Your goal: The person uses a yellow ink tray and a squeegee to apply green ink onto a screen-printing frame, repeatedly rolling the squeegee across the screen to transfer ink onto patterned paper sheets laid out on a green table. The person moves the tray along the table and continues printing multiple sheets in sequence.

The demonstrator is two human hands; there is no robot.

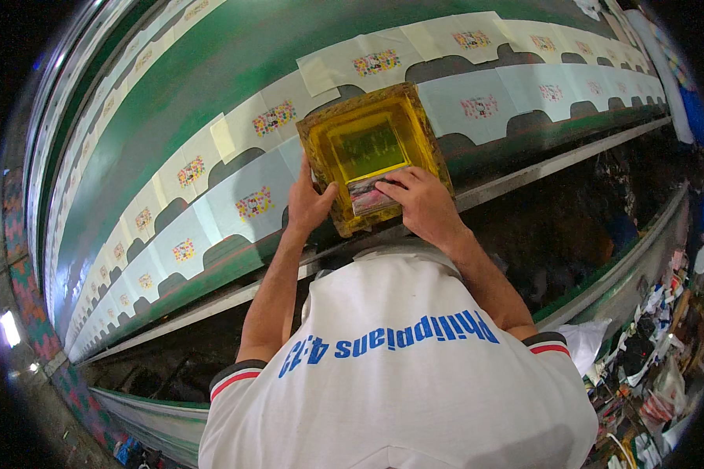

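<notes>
A yellow screen-printing frame (371, 109) with worn brown edges rests over the row of pale fabric panels on the long green table. My left hand (311, 202) is closed on the frame's left edge, thumb toward its near corner. My right hand (426, 203) is closed on a flat squeegee-like bar (368, 201) streaked with pink, lying inside the frame along its near side; the bar's exact form is partly hidden by my fingers. Pale blue panels (518, 109) with small multicoloured prints run left and right of the frame, and cream printed panels (305, 90) form a row behind them.
The green table (172, 94) stretches far to both sides, with a metal rail (508, 172) along its near edge and a dark trough (571, 227) below. Scraps and bags (661, 359) are piled at the lower right. A coloured tiled floor strip (19, 273) runs at the left.
</notes>
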